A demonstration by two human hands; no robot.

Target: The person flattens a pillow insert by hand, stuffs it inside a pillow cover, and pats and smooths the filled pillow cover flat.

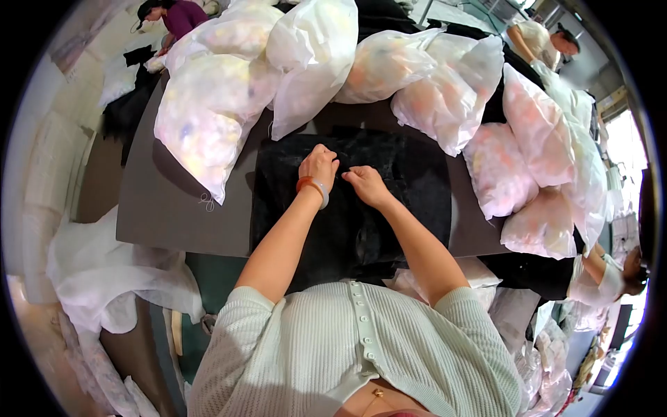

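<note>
A black, slightly shiny cloth [417,187] lies on the dark grey table [184,226] in front of me and hangs over its near edge. My left hand [319,167], with an orange and a pale bracelet at the wrist, is closed over the middle of the cloth. Just to its right, my right hand [367,185] is also closed, with thumb and fingers pressed together on the cloth. The two hands are close but apart. Both seem to pinch the black cloth between them.
White, translucent stuffed bags [208,104] line the table's far and right sides. White sheeting [125,271] hangs at the left. One person [182,19] is at the upper left, another [545,43] at the upper right, and a third [599,278] at the right.
</note>
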